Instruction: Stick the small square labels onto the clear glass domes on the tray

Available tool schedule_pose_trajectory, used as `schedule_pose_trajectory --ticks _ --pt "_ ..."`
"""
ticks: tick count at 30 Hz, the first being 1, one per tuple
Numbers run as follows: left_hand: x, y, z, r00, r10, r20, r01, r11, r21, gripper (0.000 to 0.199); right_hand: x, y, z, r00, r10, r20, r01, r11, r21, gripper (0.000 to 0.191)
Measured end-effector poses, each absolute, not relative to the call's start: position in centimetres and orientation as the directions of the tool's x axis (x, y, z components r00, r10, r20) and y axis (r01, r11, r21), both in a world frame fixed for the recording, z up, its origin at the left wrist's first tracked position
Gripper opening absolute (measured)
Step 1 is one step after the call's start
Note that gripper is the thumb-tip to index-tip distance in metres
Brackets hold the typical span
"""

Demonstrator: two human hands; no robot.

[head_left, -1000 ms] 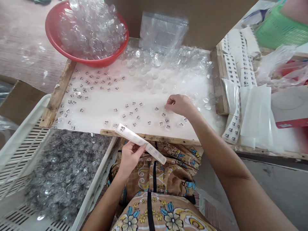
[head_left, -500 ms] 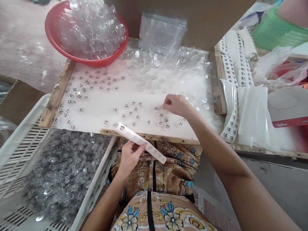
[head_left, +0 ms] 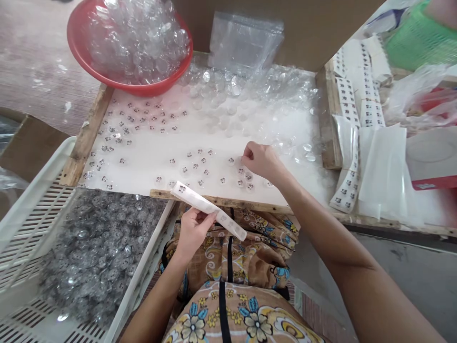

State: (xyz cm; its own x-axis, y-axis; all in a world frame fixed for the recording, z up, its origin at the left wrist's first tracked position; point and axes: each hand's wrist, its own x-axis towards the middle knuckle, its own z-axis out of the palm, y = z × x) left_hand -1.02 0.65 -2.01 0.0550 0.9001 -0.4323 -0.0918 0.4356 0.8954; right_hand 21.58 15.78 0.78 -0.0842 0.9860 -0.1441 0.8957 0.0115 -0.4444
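My left hand [head_left: 194, 231] pinches a narrow white sticker strip [head_left: 228, 225] near its middle. The strip slants over the front edge of a white board [head_left: 150, 147], and a small black panda print shows at its upper end. My right hand [head_left: 261, 159] is closed in a pinch, with its fingertips down at the board. A small dark print shows right at those fingertips; whether they hold it is too small to tell. Around them lie clear round discs with panda prints [head_left: 249, 177]. Plain clear discs [head_left: 232, 110] are scattered farther back.
A red basin [head_left: 80, 52] heaped with clear discs stands at the back left. Lower left is a white crate [head_left: 21, 243] of printed discs. Bundled sticker strips [head_left: 346, 186] lie right of the wooden rim [head_left: 330, 138]. A cardboard panel [head_left: 303, 33] stands behind, and a green basket [head_left: 421, 40] beyond.
The view has shifted slightly. My right hand stays at nearly the same spot, its fingers still pinched. My left hand keeps hold of the strip in the same pose.
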Motion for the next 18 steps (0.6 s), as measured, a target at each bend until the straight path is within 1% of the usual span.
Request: schedule_pose_trajectory --ticks 3,6,9,14,18 --pt "-0.8 0.7 -1.9 0.052 0.901 -0.430 -0.100 0.433 0.896 0.026 21.4 15.6 1.2 -0.069 0.985 -0.157 0.911 -0.001 -0.412 0.011" --pt "-0.6 0.7 -1.5 0.054 0.904 -0.424 -0.105 0.428 0.898 0.026 21.5 15.7 1.6 -0.065 0.983 -0.171 0.908 -0.013 -0.419 0.009" --pt "-0.7 0.6 -1.3 0.059 0.905 -0.421 -0.117 0.425 0.898 0.026 21.9 16.2 1.9 -0.064 0.970 -0.236 0.891 -0.051 -0.452 0.010" --pt "-1.0 0.5 -1.3 0.051 0.900 -0.432 -0.133 0.435 0.890 0.025 22.6 17.0 1.8 -0.036 0.920 -0.390 0.814 -0.199 -0.546 0.013" --pt "-0.9 0.5 -1.5 0.046 0.899 -0.435 -0.130 0.437 0.890 0.026 22.8 17.1 1.2 -0.012 0.910 -0.414 0.761 -0.260 -0.594 0.012"
